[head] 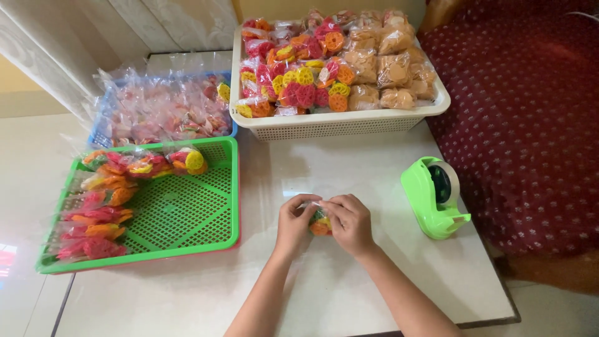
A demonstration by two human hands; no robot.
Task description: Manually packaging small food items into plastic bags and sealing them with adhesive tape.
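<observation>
Far to the left of the clasped hands, a green perforated tray [187, 218] lies on the white table [349, 175] with clear packets of red, orange and yellow wheel-shaped snacks [103, 200] lined up along its left and rear edges. Behind that tray, a blue basket [162, 109] holds more filled plastic packets. At the centre, near the table's front, the left hand [294, 221] and the right hand [350, 223] press together, fingers of both clamped around a small packet of coloured snacks [319, 223], which sits between the palms just above the tabletop, mostly hidden by the fingers. Directly beyond the hands, at the table's back edge, a white basket [337, 125] is heaped with bags of colourful wheels on its left side and pale brown snacks on its right. To the right of the grip, a green tape dispenser [435, 196] stands near the table's edge, beside a dark red patterned cushion [530, 125].
</observation>
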